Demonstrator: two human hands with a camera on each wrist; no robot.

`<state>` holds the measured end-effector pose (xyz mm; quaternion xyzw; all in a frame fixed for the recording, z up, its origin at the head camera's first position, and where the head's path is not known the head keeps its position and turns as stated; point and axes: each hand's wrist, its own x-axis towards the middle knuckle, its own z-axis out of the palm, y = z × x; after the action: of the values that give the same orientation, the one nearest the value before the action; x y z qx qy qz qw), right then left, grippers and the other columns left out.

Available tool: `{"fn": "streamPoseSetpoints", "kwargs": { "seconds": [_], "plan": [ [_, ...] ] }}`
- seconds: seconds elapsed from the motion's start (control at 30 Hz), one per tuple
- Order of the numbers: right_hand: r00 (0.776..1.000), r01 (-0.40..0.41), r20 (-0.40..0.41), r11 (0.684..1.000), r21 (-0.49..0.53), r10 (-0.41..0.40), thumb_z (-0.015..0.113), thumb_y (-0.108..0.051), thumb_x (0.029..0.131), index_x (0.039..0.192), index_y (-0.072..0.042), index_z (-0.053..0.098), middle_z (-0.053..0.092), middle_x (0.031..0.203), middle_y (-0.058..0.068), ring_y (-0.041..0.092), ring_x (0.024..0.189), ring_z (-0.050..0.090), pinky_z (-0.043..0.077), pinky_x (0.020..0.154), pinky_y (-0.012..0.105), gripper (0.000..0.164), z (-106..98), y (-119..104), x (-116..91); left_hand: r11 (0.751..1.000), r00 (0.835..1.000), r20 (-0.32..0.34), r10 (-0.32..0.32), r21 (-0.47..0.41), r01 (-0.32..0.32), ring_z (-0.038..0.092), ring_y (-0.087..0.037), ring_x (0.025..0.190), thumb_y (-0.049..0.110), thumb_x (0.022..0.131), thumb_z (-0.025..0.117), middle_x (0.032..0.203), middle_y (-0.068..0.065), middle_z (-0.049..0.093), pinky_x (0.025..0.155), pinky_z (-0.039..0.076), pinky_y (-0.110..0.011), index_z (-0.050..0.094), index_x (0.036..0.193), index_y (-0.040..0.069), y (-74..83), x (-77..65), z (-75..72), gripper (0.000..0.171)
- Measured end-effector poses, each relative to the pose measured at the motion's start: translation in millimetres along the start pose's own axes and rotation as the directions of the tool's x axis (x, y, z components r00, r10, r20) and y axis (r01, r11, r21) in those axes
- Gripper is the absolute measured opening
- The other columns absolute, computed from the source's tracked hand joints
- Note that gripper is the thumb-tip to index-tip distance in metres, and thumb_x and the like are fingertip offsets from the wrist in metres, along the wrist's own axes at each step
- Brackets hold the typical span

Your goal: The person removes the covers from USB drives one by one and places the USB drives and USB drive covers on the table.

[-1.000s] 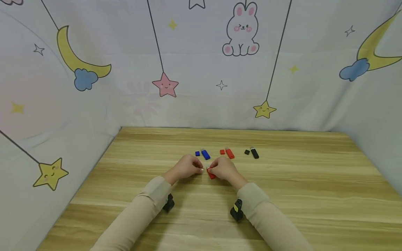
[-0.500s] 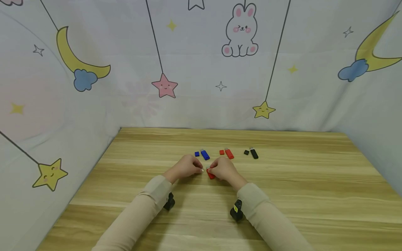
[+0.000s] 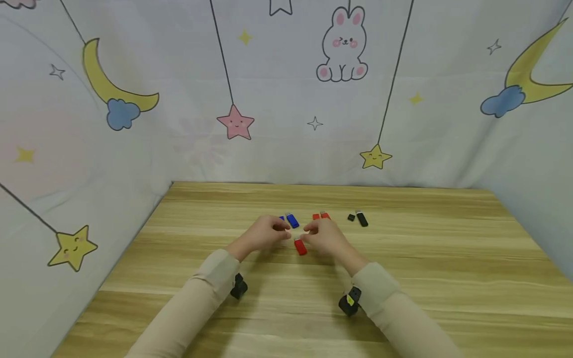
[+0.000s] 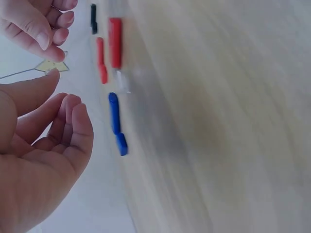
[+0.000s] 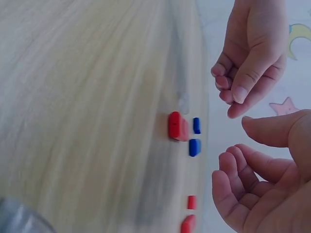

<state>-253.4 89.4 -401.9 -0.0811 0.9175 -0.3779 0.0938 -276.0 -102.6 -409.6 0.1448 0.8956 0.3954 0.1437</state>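
Note:
A red USB stick (image 3: 300,246) lies on the table between my hands, its pale, clear-looking end (image 4: 122,81) pointing away from me; whether that end is a cap or the plug I cannot tell. My left hand (image 3: 263,232) hovers to its left with thumb and fingers apart, loosely bent and holding nothing. Just right of the stick and above the table, my right hand (image 3: 326,235) is likewise relaxed, with a gap between thumb and fingertips in the right wrist view. Neither hand touches the stick.
Behind the hands lie a blue USB stick (image 3: 292,220) with a partly hidden blue cap (image 3: 281,218), a second red stick (image 3: 325,215) beside its red cap (image 3: 316,216), and a black stick (image 3: 361,218) with its black cap (image 3: 351,217). A printed curtain (image 3: 277,159) borders the table.
Both hands have let go near the front red USB stick and risen slightly away from the table, the right shifting a little rightward. The stick stays in place, now more exposed.

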Motion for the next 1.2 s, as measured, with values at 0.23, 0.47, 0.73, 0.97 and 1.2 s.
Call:
{"fn": "streamPoseSetpoints", "kwargs": {
  "seconds": [0.23,0.47,0.73,0.97,1.2],
  "plan": [
    [0.995,0.105,-0.004,0.994,0.008,-0.105,0.067,-0.020,0.091,0.114,0.001,0.067,0.066,0.091,0.005,0.018,0.084,0.059,0.050,0.071,0.031,0.031,-21,0,-21,0.995,0.995,-0.013,0.096,-0.041,-0.096,0.061,-0.016,0.090,0.017,0.091,0.067,0.104,-0.006,0.068,0.078,0.052,-0.030,0.067,0.118,0.000,18.4,-10.9,-0.4,0.031],
    [0.982,0.187,-0.017,0.982,0.000,-0.187,0.067,-0.019,0.091,0.113,0.002,0.067,0.066,0.092,0.004,0.018,0.087,0.060,0.051,0.079,0.037,0.030,-39,9,-47,0.972,0.975,-0.018,0.221,-0.071,-0.222,0.061,-0.016,0.087,0.013,0.091,0.067,0.097,-0.005,0.066,0.072,0.052,-0.027,0.068,0.115,0.001,36.2,-21.9,7.5,0.027],
    [0.977,0.212,-0.017,0.977,0.038,-0.211,0.067,-0.017,0.091,0.112,0.003,0.067,0.065,0.087,0.002,0.014,0.080,0.059,0.050,0.068,0.029,0.029,-55,22,-78,0.956,0.962,0.018,0.273,-0.119,-0.269,0.059,-0.012,0.086,0.012,0.091,0.067,0.096,-0.003,0.066,0.075,0.051,-0.025,0.069,0.112,0.001,53.3,-28.8,25.4,0.024],
    [0.977,0.211,0.020,0.976,0.061,-0.212,0.066,-0.017,0.092,0.114,0.003,0.066,0.066,0.091,0.002,0.013,0.083,0.059,0.051,0.071,0.026,0.030,-61,36,-98,0.942,0.942,0.076,0.327,-0.110,-0.318,0.059,-0.011,0.084,0.010,0.090,0.068,0.094,-0.003,0.066,0.074,0.050,-0.022,0.069,0.111,0.001,61.9,-31.6,44.4,0.023],
    [0.978,0.206,0.030,0.977,0.058,-0.208,0.069,-0.017,0.090,0.111,0.003,0.067,0.065,0.090,0.000,0.010,0.081,0.058,0.051,0.068,0.023,0.030,-56,50,-115,0.943,0.935,0.136,0.328,-0.112,-0.314,0.060,-0.013,0.086,0.008,0.088,0.069,0.098,-0.010,0.067,0.074,0.049,-0.021,0.068,0.112,-0.002,69.4,-33.7,61.1,0.025]
  ]
}}
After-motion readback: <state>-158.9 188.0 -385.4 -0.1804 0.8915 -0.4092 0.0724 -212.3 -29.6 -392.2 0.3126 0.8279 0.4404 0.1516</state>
